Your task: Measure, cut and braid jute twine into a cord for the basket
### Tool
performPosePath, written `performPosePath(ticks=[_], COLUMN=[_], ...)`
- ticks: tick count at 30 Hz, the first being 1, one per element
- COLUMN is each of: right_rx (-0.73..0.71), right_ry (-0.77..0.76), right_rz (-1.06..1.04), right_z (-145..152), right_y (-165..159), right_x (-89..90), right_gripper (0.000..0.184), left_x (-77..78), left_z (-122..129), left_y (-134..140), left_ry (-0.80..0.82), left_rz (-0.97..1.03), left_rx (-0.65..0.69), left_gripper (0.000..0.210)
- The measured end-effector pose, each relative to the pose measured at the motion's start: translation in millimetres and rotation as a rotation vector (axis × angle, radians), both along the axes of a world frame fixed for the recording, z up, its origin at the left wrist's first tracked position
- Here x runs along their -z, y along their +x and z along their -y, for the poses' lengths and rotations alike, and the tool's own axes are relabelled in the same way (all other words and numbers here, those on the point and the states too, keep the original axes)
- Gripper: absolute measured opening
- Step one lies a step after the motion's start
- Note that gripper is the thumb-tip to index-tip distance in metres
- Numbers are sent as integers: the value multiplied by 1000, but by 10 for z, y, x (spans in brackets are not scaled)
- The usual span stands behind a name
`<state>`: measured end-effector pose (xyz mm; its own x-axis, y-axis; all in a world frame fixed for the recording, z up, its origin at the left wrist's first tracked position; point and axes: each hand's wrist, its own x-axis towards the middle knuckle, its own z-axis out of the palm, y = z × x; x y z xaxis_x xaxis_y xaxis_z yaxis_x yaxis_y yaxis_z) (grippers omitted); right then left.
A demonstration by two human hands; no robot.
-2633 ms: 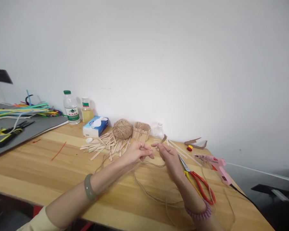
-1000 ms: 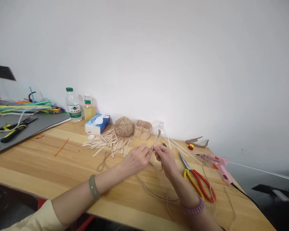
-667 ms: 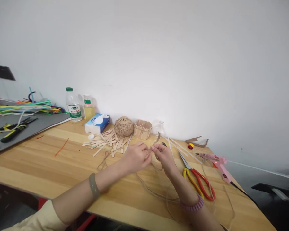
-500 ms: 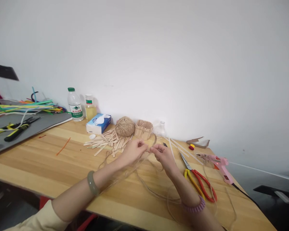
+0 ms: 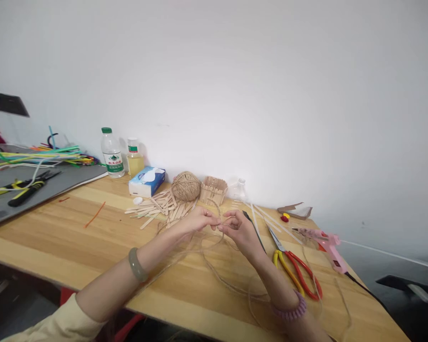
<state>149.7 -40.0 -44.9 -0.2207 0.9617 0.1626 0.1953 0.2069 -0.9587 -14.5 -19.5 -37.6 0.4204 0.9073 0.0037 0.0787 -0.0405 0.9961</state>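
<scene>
Above the middle of the wooden table, my left hand pinches a thin tan twine. A braided-looking length of it sticks up and curls leftward from the fingertips. My right hand is closed on the same twine, its fingertips close to the left ones. Loose strands hang below both hands and loop across the table toward the front. Just behind are a ball of twine and a small basket of wooden sticks. Exactly where the strands cross is hidden by my fingers.
Flat craft sticks lie left of my hands, near a tissue box and a water bottle. Scissors with red and yellow handles and a pink glue gun lie at right. Pliers rest on a grey mat at left.
The braided end of the twine has swung from the right of my hands to upright, curling left. My fingers have shifted slightly, and a strand now hangs below the right fingertips.
</scene>
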Motion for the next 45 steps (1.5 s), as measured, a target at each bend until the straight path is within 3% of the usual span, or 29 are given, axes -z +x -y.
performPosePath(ticks=[8, 11, 20, 23, 28, 34, 38, 42, 45], right_rx=[-49, -52, 74, 76, 57, 210, 153, 110, 115], right_ry=[101, 141, 74, 72, 86, 173, 172, 404, 512], right_rz=[61, 73, 150, 158, 192, 295, 314, 499, 601], right_z=[43, 53, 42, 33, 43, 123, 192, 231, 247], right_y=[26, 30, 73, 66, 77, 83, -31, -154, -175], right_x=[-124, -143, -136, -128, -152, -220, -146, 26, 89], right_gripper=[35, 33, 23, 23, 23, 21, 22, 18, 19], left_x=[-48, -56, -51, -30, -7, 48, 68, 65, 57], left_z=[117, 133, 52, 33, 34, 11, 13, 43, 62], left_y=[119, 131, 39, 22, 7, 32, 75, 109, 112], left_ry=[-73, -103, 45, 90, 130, 130, 120, 87, -24], left_rz=[320, 379, 125, 50, 11, 126, 206, 300, 427], left_rx=[-190, -205, 69, 97, -8, -184, -254, -261, -211], left_gripper=[17, 19, 16, 19, 26, 24, 18, 16, 15])
